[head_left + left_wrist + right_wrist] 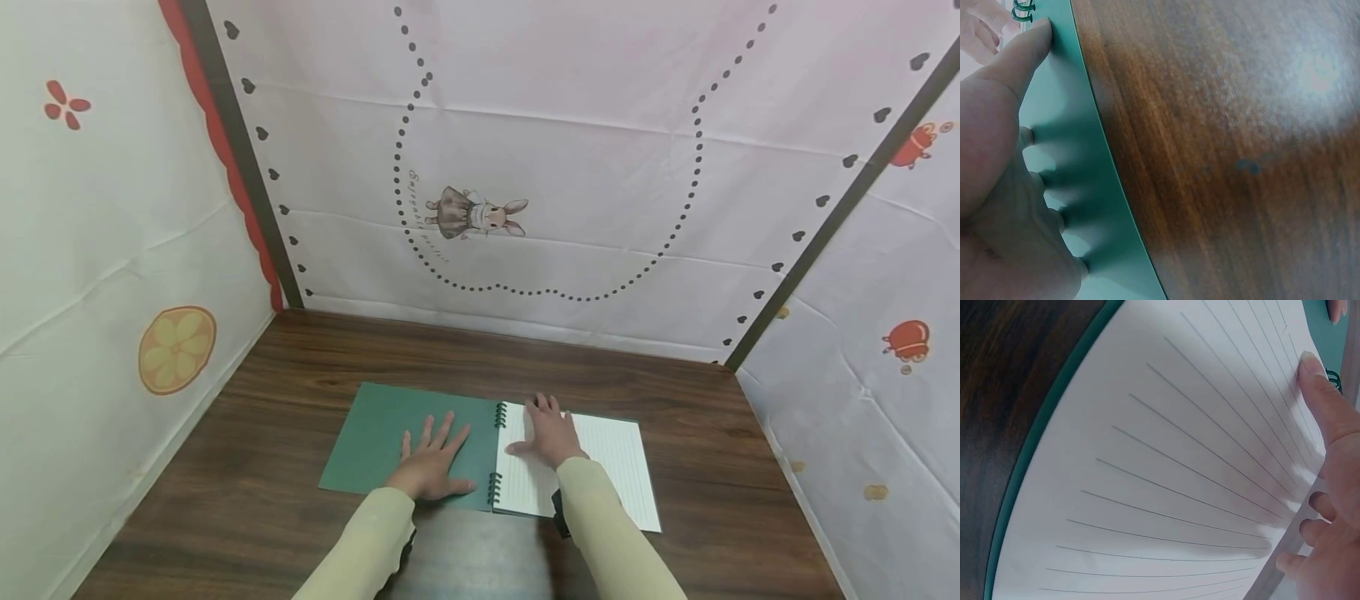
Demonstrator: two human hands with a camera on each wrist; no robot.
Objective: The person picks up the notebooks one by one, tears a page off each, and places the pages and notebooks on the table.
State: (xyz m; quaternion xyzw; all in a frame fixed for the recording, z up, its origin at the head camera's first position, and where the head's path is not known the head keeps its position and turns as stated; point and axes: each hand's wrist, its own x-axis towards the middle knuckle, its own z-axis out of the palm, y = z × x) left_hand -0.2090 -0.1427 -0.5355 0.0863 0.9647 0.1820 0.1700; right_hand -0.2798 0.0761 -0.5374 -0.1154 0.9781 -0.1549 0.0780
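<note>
- On the wooden tabletop (225, 483), at 6 o'clock in the head view, a ring-bound notebook (483, 450) lies open, green cover (375, 442) toward 9 o'clock, lined page (618, 467) toward 3.
- Across the cover, a person's left hand (431, 468) rests released, fingers spread.
- Upon the page, the right hand (553, 437) also rests released, thumb near the dark rings (495, 487).
- Toward 12 o'clock from the notebook, a printed rabbit (480, 217) marks the pale cloth (570, 208).

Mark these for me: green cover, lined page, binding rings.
Green cover (371, 442): head view, bare part on its left side.
Lined page (1185, 462): right wrist view, middle of the ruled area.
Binding rings (494, 488): head view, the nearer of the two ring groups.
</note>
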